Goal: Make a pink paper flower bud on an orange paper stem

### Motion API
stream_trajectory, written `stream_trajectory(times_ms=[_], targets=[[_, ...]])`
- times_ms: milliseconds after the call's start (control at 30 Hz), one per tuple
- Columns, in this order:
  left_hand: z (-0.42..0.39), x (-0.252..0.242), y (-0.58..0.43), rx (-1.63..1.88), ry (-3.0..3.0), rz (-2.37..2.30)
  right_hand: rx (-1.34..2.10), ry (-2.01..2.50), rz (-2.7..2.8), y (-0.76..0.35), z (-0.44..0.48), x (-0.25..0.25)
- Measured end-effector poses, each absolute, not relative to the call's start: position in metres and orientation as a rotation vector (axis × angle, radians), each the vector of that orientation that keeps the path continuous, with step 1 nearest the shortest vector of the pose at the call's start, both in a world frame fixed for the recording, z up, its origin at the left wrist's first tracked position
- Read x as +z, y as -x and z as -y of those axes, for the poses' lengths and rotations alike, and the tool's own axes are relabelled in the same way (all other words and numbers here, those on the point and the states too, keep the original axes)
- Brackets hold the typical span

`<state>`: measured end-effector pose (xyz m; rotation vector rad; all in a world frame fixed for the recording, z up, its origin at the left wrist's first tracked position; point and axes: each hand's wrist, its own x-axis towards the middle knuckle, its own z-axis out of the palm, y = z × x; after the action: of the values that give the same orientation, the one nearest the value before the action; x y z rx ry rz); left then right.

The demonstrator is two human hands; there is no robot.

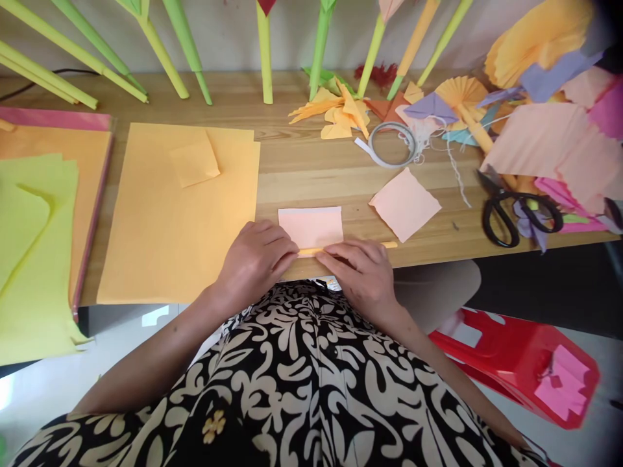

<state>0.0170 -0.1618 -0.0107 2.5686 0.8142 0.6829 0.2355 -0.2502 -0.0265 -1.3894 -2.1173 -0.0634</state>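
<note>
At the table's front edge, my left hand [259,258] and my right hand [363,272] both pinch a thin orange paper stick [310,251]. The stick lies along the near edge of a pale pink paper rectangle [311,224], which has a whitish strip along its far edge. One end of the stick pokes out past my right hand. To the right lies a separate pink paper square [406,204], turned cornerwise. My left hand is beside a stack of orange paper sheets [180,240], on which a small folded orange piece [195,161] rests.
A tape roll [392,144] lies behind the pink square. Black-handled scissors [518,211] sit right, by a heap of coloured paper [540,139]. Yellow-green sheets [34,259] lie at far left. Paper stems [264,58] lean on the wall. A red plastic stool [520,360] stands below right.
</note>
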Motion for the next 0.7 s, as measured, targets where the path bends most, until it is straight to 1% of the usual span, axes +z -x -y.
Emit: stream_trajectory(times_ms=[333,400,567,700], targets=[[0.159,-0.008,-0.017,0.638,-2.543,-0.832,0.235,1.370,2.108,-0.244,0.226,-0.024],[0.160,-0.007,-0.017,0.636,-2.535,-0.851,0.220,1.365,2.138,-0.243,0.222,-0.020],[0.160,-0.006,-0.018,0.630,-2.531,-0.878,0.043,1.343,2.147,-0.248,0.225,-0.008],[0.157,-0.006,-0.018,0.606,-2.522,-0.868,0.050,1.212,2.241,-0.255,0.236,-0.008]])
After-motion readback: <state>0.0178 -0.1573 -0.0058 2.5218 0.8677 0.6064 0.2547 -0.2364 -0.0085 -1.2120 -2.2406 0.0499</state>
